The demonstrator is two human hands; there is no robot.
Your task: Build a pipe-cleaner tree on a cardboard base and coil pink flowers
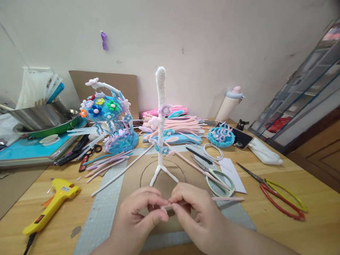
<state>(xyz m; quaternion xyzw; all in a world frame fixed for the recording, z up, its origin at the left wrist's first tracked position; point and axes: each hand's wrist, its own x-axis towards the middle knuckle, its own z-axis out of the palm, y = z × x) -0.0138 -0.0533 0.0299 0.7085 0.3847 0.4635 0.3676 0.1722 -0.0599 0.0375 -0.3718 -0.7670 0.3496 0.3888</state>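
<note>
Pale wall (170,42) across the top, wooden desk (278,177) below, and here's the action at bottom centre: the left hand (140,212) has its fingers pinching a small pale pink piece (165,207), and the right hand (195,212) pinches right alongside, fingertips closed. Just beyond, mid-frame, up stands a white wrapped stem (160,134) with flowers; yellow glue gun (54,202) lower left, red-and-yellow-handled scissors (263,182) over on the right!

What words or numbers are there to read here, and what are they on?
I can't read any for sure.
Yellow glue gun: its pale label is too small and blurred.
Gray mat: its faint printed marks are too small to make out.
</note>
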